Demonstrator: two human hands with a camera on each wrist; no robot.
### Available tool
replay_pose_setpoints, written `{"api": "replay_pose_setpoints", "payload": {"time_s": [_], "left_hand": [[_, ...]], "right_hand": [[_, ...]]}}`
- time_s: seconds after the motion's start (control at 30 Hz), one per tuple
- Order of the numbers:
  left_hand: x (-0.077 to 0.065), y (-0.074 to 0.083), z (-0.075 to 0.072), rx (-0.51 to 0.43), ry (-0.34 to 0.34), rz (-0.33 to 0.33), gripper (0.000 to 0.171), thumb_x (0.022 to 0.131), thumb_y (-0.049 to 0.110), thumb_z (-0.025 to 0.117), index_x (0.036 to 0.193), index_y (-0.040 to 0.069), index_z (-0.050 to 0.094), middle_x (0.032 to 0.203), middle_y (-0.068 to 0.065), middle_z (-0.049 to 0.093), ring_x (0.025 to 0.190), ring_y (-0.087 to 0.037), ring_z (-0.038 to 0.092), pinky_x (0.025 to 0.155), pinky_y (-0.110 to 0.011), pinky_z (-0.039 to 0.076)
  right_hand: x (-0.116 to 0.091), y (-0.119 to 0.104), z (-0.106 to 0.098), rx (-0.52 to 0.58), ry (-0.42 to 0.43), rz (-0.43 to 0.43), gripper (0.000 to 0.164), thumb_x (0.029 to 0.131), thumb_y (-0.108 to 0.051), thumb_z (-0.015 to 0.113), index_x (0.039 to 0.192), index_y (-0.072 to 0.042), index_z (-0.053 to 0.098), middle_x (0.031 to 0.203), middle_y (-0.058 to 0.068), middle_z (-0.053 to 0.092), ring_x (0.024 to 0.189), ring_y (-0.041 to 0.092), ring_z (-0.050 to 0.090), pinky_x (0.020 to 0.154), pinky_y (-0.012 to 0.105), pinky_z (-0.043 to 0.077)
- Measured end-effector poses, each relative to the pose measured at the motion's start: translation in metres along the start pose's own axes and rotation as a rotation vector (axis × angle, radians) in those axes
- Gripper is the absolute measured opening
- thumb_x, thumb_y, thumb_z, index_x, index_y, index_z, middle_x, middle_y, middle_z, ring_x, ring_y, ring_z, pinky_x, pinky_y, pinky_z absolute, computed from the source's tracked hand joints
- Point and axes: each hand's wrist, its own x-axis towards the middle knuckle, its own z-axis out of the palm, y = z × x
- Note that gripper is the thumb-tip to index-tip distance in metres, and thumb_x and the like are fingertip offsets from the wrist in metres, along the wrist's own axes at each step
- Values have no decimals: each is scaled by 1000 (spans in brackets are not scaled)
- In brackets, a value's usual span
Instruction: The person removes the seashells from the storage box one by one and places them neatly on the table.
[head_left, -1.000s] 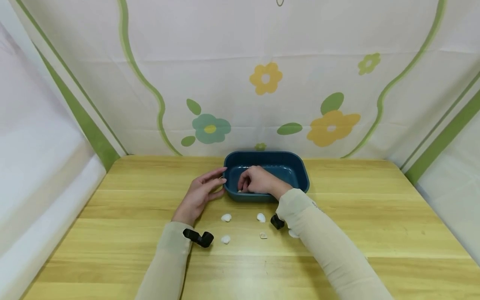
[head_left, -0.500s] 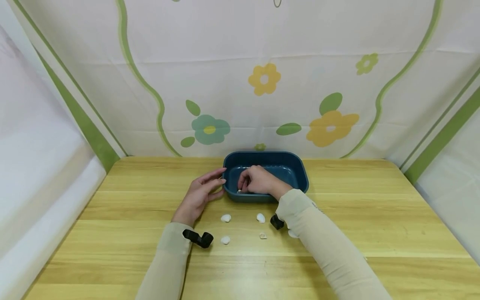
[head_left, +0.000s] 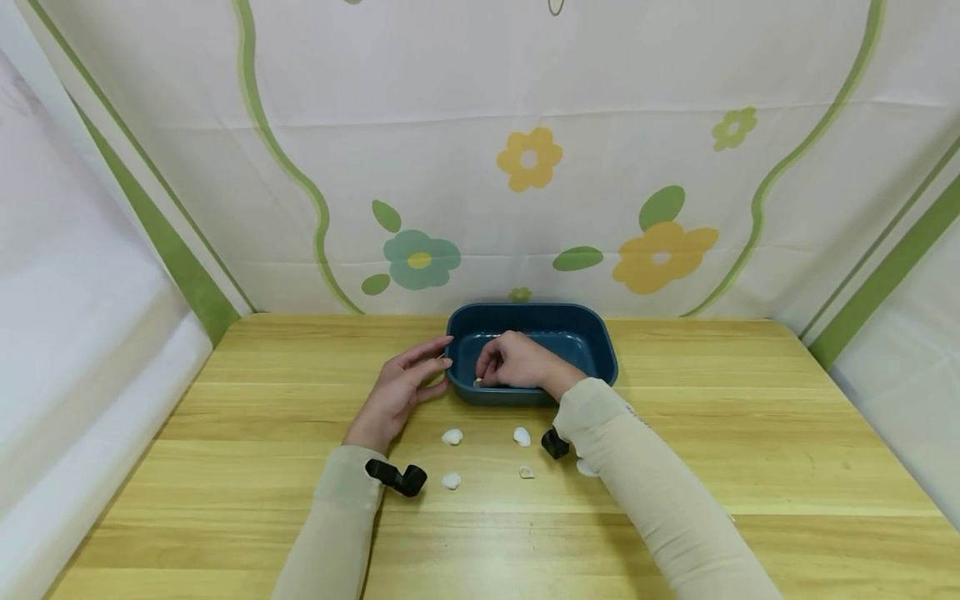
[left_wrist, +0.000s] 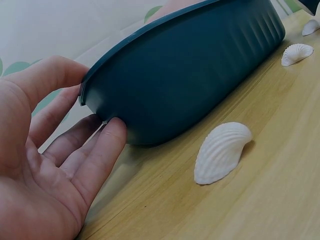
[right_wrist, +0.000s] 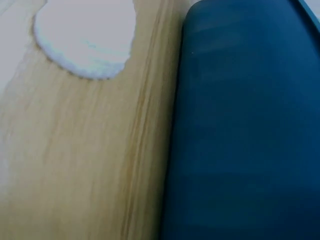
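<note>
The right hand (head_left: pixel 517 360) reaches into the dark blue plastic basin (head_left: pixel 609 350) with curled fingers. At its fingertips it pinches a small pale shell (head_left: pixel 477 382), mostly hidden by the fingers. From the left, the left hand (head_left: pixel 397 387) touches the basin's end with loosely extended fingers; in the left wrist view its fingertips (left_wrist: pixel 118 127) meet the outer wall and rim. White ribbed shells (head_left: pixel 452 437) lie on the table in front of the basin, among them one (left_wrist: pixel 222 152) close to it in the left wrist view. The right wrist view does not show the right hand.
A second white shell (head_left: pixel 522 436), a third shell (head_left: pixel 451 481) and a small beige squarish piece (head_left: pixel 527 472) lie on the wooden table (head_left: pixel 262 500). Another shell (head_left: pixel 587 468) is partly covered by the right sleeve. A flowered curtain (head_left: pixel 465 167) hangs behind.
Both hands and the basin stay almost still. The pale shell at the right fingertips shifts very slightly and shows a little more.
</note>
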Motion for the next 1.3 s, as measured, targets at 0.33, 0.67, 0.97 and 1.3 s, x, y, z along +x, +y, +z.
{"api": "replay_pose_setpoints", "payload": {"time_s": [0.33, 0.67, 0.97, 1.3], "left_hand": [[-1, 1, 1, 6, 6, -9, 48, 104, 16, 71, 151, 15, 64, 160, -1, 57, 118, -8, 68, 91, -25, 63], [-1, 1, 1, 11, 8, -15, 48, 103, 17, 71, 151, 16, 64, 160, -1, 57, 123, -10, 66, 94, -27, 63], [-2, 0, -1, 8, 10, -15, 47, 105, 15, 69, 151, 15, 63, 160, -1, 57, 122, -8, 66, 92, -26, 63], [-1, 2, 2, 3, 4, -18, 47, 105, 15, 69, 152, 16, 63, 162, 1, 55, 121, -9, 67, 94, -26, 63]], "right_hand": [[-9, -10, -7, 173, 64, 53, 12, 96, -26, 83, 101, -15, 80, 96, 1, 78, 86, 15, 69, 79, 29, 57], [-25, -34, -31, 343, 181, 0, 17, 96, -32, 83, 104, -17, 79, 87, 5, 72, 88, 51, 61, 71, 50, 55], [-31, -45, -32, 343, 164, -14, 16, 97, -31, 83, 105, -18, 79, 89, 4, 74, 94, 54, 61, 71, 50, 55], [-52, -53, -22, 327, 145, -68, 11, 96, -28, 84, 102, -20, 81, 91, 3, 75, 83, 29, 66, 68, 32, 54]]}}
